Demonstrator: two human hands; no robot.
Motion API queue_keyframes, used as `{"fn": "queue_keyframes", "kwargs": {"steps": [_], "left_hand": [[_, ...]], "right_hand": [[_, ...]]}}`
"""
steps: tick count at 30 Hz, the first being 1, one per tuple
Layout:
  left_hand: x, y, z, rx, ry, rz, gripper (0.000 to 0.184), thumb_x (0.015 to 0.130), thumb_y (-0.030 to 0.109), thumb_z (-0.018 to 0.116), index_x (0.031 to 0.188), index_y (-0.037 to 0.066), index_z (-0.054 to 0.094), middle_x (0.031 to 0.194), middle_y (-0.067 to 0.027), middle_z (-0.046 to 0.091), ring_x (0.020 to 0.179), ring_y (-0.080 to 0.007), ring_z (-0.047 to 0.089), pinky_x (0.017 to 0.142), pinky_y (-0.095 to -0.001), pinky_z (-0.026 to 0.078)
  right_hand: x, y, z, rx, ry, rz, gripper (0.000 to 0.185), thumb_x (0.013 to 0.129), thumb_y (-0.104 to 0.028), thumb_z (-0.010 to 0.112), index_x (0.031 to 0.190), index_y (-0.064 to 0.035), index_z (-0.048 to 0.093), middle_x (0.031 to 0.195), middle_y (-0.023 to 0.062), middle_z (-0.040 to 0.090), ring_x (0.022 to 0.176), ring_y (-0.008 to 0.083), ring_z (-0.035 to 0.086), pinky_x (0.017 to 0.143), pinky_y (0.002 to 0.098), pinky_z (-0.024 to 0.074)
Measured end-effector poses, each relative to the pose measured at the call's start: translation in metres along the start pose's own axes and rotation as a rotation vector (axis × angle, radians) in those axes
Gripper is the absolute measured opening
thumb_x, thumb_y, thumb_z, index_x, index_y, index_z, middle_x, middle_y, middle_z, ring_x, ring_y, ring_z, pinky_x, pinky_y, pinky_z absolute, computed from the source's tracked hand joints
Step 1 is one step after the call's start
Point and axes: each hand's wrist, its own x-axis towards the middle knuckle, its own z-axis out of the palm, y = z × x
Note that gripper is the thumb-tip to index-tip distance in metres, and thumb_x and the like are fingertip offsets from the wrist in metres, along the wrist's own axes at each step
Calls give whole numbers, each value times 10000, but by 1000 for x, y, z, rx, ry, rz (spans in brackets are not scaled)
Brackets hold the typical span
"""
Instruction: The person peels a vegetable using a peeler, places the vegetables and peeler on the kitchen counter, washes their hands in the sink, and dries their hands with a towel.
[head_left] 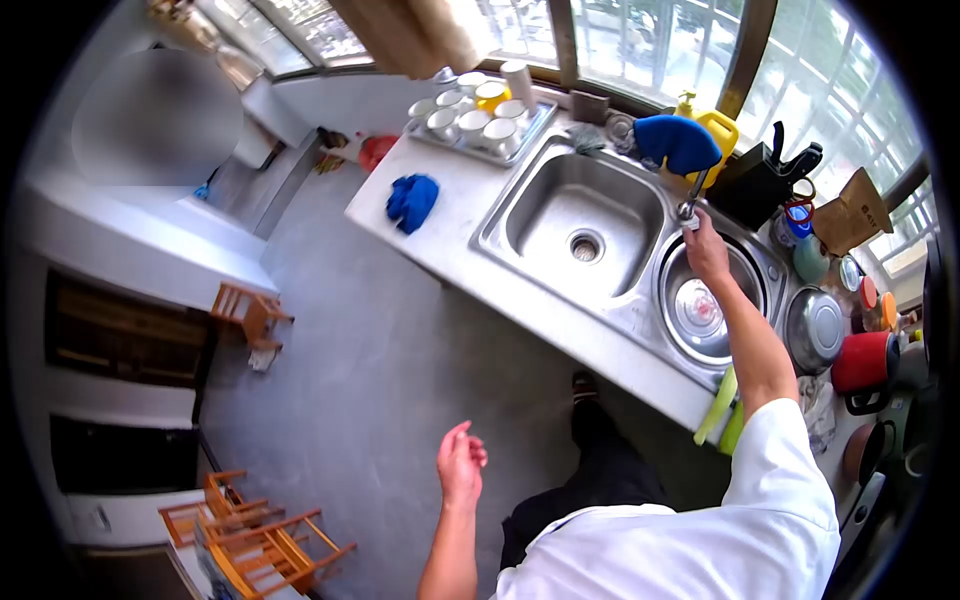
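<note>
My right hand (708,245) reaches over the right sink bowl and is closed at the end of the metal faucet (688,208). Below it, a round steel basin (722,335) sits in that bowl, with something reddish at its bottom that I cannot make out. The left sink bowl (545,215) shows bare steel and a round drain. Away from the counter, my left hand (461,462) hangs over the floor, fingers loosely bent and apart, holding nothing. A blue cloth (412,203) lies crumpled on the counter left of the sink.
White cups (472,125) stand on a tray (540,125) by the window. Behind the sink are a yellow jug (722,128), a blue item (676,143) and a black knife block (748,185). A red kettle (864,360) stands right. Wooden chairs (265,550) are at lower left.
</note>
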Motion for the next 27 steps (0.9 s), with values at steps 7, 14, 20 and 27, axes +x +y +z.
{"fn": "queue_keyframes", "kwargs": {"steps": [7, 14, 20, 27], "left_hand": [[150, 74, 224, 208, -434, 4, 279, 1086, 217, 477, 1249, 10, 569, 833, -45, 617, 649, -103, 559, 543, -253, 443], [256, 77, 435, 216, -667, -115, 294, 1089, 275, 453, 1161, 15, 568, 804, -51, 580, 616, -143, 553, 532, -284, 446], [302, 55, 530, 314, -676, -228, 288, 1064, 358, 482, 979, 91, 548, 702, -20, 518, 537, -151, 495, 456, -325, 402], [325, 39, 544, 600, -656, -82, 324, 1020, 312, 503, 786, 127, 629, 677, -20, 563, 574, -158, 537, 449, -355, 389]], "right_hand": [[62, 3, 26, -95, -45, -114, 213, 999, -230, 540, 967, -31, 611, 894, 232, 692, 892, 447, 671, 798, 551, 522], [69, -22, 38, -397, -32, -288, 83, 853, -93, 560, 831, -70, 637, 785, 139, 689, 743, 300, 720, 629, 416, 565], [64, -36, 39, -499, -12, -198, 42, 853, -87, 573, 853, -92, 615, 799, 127, 699, 726, 262, 724, 603, 392, 559], [73, -113, 77, 301, 176, 163, 194, 956, -238, 589, 949, -61, 668, 880, 210, 712, 829, 306, 711, 718, 412, 553]]}}
